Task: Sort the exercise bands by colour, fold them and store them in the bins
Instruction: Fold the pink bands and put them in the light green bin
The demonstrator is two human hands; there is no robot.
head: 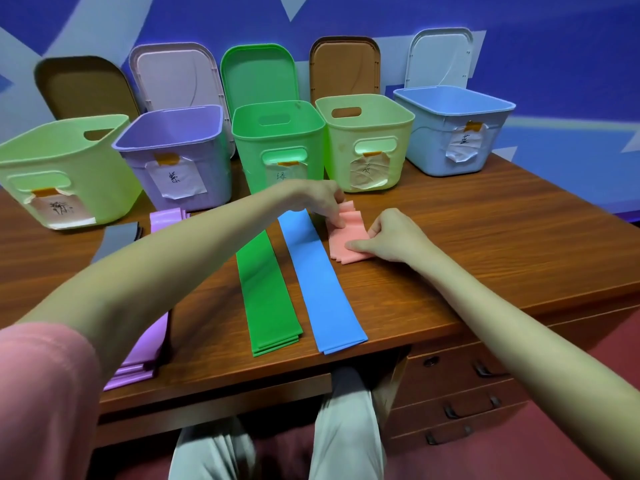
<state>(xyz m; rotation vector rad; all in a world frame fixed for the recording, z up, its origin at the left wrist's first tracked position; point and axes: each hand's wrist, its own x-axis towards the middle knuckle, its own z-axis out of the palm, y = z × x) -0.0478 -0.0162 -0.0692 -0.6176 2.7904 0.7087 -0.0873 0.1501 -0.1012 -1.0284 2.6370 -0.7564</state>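
A folded stack of pink bands point(348, 237) lies on the wooden desk point(485, 244) right of centre. My left hand point(320, 199) pinches its far edge, and my right hand point(391, 237) presses its near right corner. Left of the pink stack, blue bands point(320, 282) and green bands point(268, 289) lie stretched out flat. Purple bands point(166, 216) run under my left forearm to the desk's front edge. A grey band point(117, 237) lies at the far left. Five open bins stand behind: light green point(62, 161), purple point(173, 147), green point(277, 133), pale yellow-green point(367, 133) and light blue point(453, 123).
Each bin carries a taped paper label, and its lid leans against the blue wall behind it. A drawer unit point(460, 386) sits under the desk's right side. My knees show below the desk's front edge.
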